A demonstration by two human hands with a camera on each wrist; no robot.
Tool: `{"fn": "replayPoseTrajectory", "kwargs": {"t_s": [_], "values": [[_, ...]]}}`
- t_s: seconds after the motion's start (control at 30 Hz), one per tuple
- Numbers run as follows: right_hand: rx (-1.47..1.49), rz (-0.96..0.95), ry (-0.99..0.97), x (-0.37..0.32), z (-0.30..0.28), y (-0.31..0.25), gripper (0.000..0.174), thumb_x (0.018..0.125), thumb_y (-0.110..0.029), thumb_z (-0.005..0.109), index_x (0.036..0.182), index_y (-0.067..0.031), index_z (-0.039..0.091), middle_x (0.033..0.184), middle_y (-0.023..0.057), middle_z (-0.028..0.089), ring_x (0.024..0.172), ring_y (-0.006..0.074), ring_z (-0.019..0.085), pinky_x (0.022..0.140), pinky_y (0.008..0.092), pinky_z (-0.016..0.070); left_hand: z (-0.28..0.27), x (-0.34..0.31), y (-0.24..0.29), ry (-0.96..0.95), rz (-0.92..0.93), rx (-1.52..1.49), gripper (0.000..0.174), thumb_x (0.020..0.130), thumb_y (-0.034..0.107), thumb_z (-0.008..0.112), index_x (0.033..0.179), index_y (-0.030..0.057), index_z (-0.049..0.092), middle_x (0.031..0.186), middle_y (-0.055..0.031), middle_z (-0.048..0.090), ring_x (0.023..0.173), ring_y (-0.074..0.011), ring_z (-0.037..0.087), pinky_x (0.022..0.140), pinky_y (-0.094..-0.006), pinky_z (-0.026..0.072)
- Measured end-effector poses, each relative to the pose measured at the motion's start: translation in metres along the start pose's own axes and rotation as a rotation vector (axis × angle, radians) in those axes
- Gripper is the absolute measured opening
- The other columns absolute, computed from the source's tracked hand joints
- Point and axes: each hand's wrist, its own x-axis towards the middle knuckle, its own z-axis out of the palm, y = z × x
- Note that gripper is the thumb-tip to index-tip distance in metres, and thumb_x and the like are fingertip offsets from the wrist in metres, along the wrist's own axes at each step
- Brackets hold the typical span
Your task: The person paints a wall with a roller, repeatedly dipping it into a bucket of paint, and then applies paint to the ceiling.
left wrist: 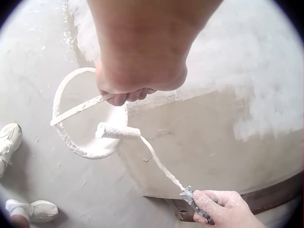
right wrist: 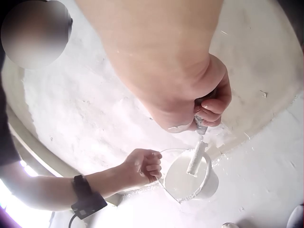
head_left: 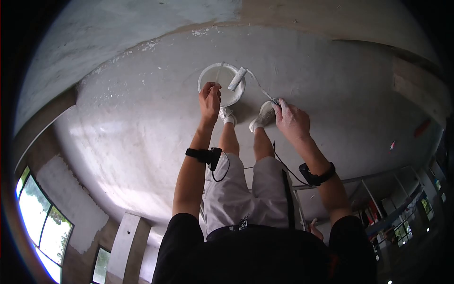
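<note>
Gripping the bucket handle (head_left: 218,75), the left hand (head_left: 209,98) has its fingers curled round the thin wire directly above the white bucket (head_left: 202,84). The right hand (head_left: 292,120) is closed round the grip of the paint roller (head_left: 237,79), to the right of the bucket and nearer the body. The roller's bent wire frame runs from that hand to the white sleeve, which sits tilted over the bucket's right rim. The bucket is low over the grey floor (head_left: 142,123), just ahead of two white shoes (head_left: 262,115); whether it rests there cannot be told.
</note>
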Motion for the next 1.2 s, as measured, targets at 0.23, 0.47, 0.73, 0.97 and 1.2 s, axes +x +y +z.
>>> {"fn": "replayPoseTrajectory", "kwargs": {"t_s": [0.23, 0.47, 0.73, 0.97, 1.2], "values": [[0.043, 0.033, -0.010, -0.003, 0.011, -0.004, 0.034, 0.098, -0.033, 0.053, 0.109, -0.0043, 0.067, 0.086, 0.0186, 0.070, 0.078, 0.0369, 0.069, 0.068, 0.0445, 0.0555, -0.004, -0.002, -0.002, -0.005, 0.003, -0.016, 0.020, 0.092, 0.020, 0.056, 0.086, 0.0009, 0.058, 0.064, 0.0022, 0.047, 0.054, -0.0054, 0.041, 0.048, -0.0230, 0.0328], [0.162, 0.117, 0.071, -0.010, 0.022, 0.010, 0.038, 0.099, -0.037, 0.051, 0.104, -0.0032, 0.067, 0.084, 0.0206, 0.069, 0.078, 0.0405, 0.067, 0.067, 0.0470, 0.0521, -0.005, -0.004, -0.001, 0.012, 0.023, -0.047, 0.015, 0.094, 0.016, 0.056, 0.085, 0.0034, 0.056, 0.063, 0.0060, 0.038, 0.054, -0.0031, 0.032, 0.048, -0.0220, 0.0266], [0.735, 0.454, 0.392, 0.037, 0.050, 0.043, 0.046, 0.102, -0.041, 0.048, 0.094, 0.0024, 0.061, 0.080, 0.0131, 0.062, 0.074, 0.0266, 0.056, 0.068, 0.0380, 0.0460, -0.014, -0.005, -0.018, -0.010, -0.010, -0.083, 0.018, 0.096, 0.020, 0.056, 0.088, 0.0039, 0.056, 0.065, 0.0055, 0.041, 0.055, -0.0033, 0.035, 0.050, -0.0216, 0.0288], [1.085, 0.191, 0.650, 0.110, 0.005, 0.003, 0.033, 0.103, -0.032, 0.048, 0.097, 0.0003, 0.055, 0.071, 0.0033, 0.053, 0.064, 0.0114, 0.047, 0.058, 0.0295, 0.0415, -0.026, -0.011, -0.022, 0.015, -0.012, -0.070, 0.016, 0.096, 0.019, 0.056, 0.089, 0.0049, 0.055, 0.064, 0.0063, 0.038, 0.055, -0.0031, 0.034, 0.050, -0.0208, 0.0274], [1.200, 0.043, 0.664, 0.139, -0.032, -0.033, 0.028, 0.104, -0.029, 0.045, 0.102, -0.0023, 0.051, 0.072, -0.0001, 0.049, 0.061, 0.0049, 0.042, 0.052, 0.0224, 0.0354, -0.038, -0.013, -0.028, -0.009, 0.027, -0.150, 0.014, 0.096, 0.018, 0.056, 0.089, 0.0049, 0.055, 0.065, 0.0060, 0.039, 0.056, -0.0030, 0.034, 0.050, -0.0207, 0.0272]]}}
